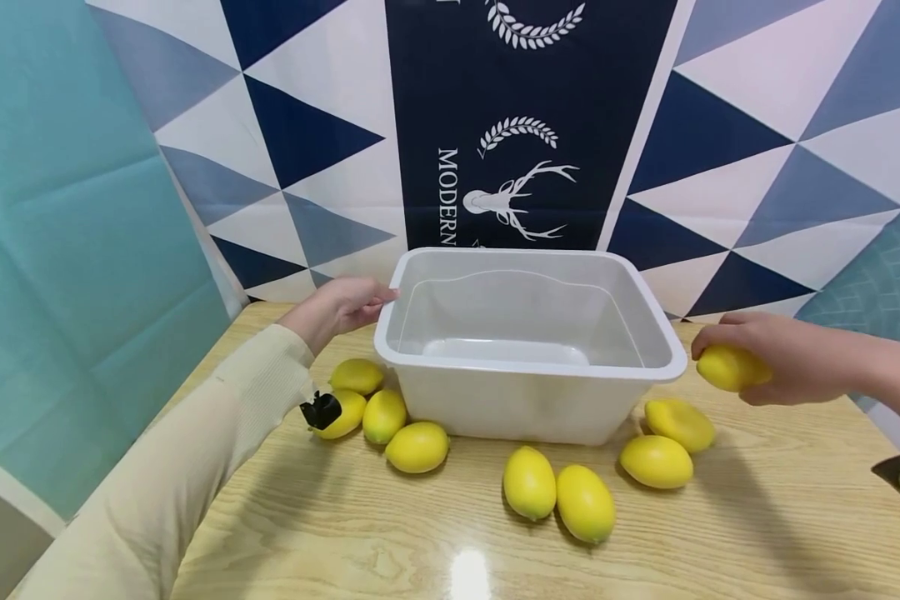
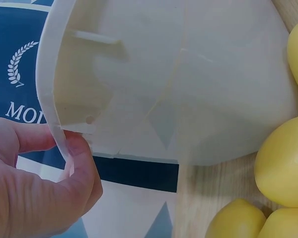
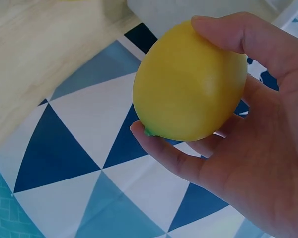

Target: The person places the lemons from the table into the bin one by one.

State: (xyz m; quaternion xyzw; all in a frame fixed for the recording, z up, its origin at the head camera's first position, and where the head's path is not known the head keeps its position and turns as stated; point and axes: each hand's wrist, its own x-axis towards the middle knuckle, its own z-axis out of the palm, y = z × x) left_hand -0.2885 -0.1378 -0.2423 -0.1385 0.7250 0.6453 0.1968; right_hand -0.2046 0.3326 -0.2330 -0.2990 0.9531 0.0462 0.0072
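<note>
I see one lemon [image 3: 184, 84] in the grip of the right hand [image 1: 783, 358], thumb and fingers curved round it, just off the right end of the white bin [image 1: 525, 404]. On the bin's left rim I have the left hand [image 1: 348, 304], closed in a pinch. Around the bin, on the table [image 1: 390, 542], I count four lemons [image 1: 417, 447] clustered at the left, two in front and two near the right end. Behind stands a triangle-patterned backdrop [image 1: 307, 133].
</note>
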